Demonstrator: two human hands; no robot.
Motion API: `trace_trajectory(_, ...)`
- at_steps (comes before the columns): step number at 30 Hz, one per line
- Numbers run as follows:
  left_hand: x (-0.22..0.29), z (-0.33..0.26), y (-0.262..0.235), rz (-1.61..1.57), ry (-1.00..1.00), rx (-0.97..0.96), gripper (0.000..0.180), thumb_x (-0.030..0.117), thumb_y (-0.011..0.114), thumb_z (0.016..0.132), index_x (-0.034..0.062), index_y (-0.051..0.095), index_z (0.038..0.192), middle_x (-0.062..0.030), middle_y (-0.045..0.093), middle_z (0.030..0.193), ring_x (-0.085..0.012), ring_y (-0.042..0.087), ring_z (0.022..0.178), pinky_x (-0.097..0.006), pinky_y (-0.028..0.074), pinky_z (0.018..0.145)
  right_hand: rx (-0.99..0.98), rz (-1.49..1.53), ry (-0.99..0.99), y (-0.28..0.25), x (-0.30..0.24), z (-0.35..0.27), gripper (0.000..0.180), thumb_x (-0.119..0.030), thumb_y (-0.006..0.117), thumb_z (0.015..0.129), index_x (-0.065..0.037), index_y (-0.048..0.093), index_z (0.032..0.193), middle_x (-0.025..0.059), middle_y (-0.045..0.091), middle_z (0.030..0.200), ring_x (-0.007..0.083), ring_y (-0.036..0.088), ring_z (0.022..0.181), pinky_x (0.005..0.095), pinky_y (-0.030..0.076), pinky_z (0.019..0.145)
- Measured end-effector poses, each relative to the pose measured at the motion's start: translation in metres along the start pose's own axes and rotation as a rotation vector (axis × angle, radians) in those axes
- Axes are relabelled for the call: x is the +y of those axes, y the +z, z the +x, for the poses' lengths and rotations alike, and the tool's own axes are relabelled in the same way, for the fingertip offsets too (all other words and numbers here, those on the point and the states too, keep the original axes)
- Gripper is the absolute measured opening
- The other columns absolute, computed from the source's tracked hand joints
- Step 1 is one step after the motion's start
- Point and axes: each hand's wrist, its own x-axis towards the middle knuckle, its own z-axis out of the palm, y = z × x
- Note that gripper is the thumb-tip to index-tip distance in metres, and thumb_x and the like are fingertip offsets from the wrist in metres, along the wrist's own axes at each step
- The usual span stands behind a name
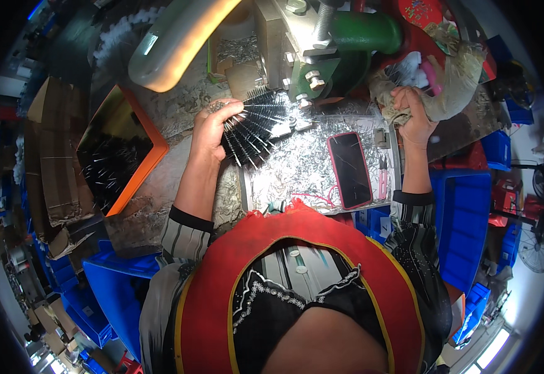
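Observation:
My left hand (pixel 213 128) is closed around a fanned bundle of black wire-stemmed brushes (pixel 256 124), thumb across the top. Their bristles point right, beside the metal jaw area of a green machine (pixel 347 68). To the right, my right hand (pixel 417 115) is closed on a crumpled, dirty pale cloth (pixel 392 103) that hangs by the machine's red part. What lies inside the cloth is hidden. Between my hands, a foil-like, shiny crumpled work surface (pixel 284 171) is strewn with fine metal bits.
A phone (pixel 350 170) in a red case lies on the shiny surface, with pink-handled snips (pixel 382 177) beside it. An orange-edged bin (pixel 150 140) at left holds more black brushes. A lamp (pixel 181 43) hangs over the bench. Blue bins (pixel 462 218) stand at either side.

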Motion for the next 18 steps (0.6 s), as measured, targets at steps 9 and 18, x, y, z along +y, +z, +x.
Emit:
trace_trajectory(9,0.004,0.002,0.005,-0.039,-0.033,0.003,0.013,0.002,0.065,0.070,-0.0018,0.061,0.082,-0.0090,0.062,0.073,-0.0168,0.060,0.061,-0.027,0.049,0.057,-0.145,-0.383,0.288,-0.005,-0.085,0.062,0.015,-0.013,0.059,0.074,0.000,0.058,0.068,0.0081,0.053,0.052,0.0172,0.052,0.046,0.0282,0.042,0.051)
trace_trajectory(18,0.000,0.000,0.001,-0.082,0.001,0.004,0.016,0.001,0.065,0.070,-0.0019,0.060,0.085,-0.0094,0.062,0.074,-0.0169,0.061,0.064,-0.027,0.051,0.058,-0.118,-0.195,-0.141,-0.024,-0.014,0.012,0.014,-0.008,0.054,0.078,0.002,0.061,0.086,0.0112,0.053,0.062,0.0215,0.052,0.052,0.0352,0.046,0.059)
